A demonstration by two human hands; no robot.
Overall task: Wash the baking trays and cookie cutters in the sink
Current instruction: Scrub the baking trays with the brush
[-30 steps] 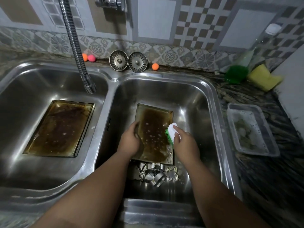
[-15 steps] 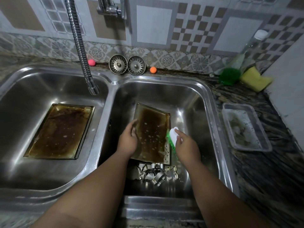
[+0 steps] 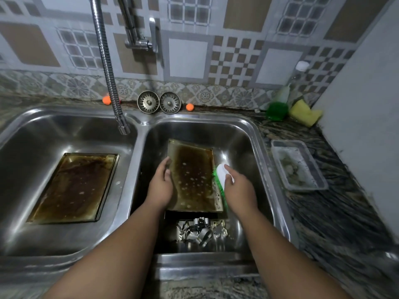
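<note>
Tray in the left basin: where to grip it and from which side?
Probably the raised rim on its left long side, pinched from above. The tray lies flat, open side up, on the basin floor, so only the rim gives purchase; that side has bare floor beside it, while the faucet hose hangs near the far right corner.

At twelve o'clock two metal strainers (image 3: 148, 102) lean on the tiled wall, with an orange ball (image 3: 189, 107) just beside them. At two o'clock sit a green scrubber (image 3: 277, 111) and a yellow sponge (image 3: 305, 113). At three lies a clear tub (image 3: 306, 188).
</note>
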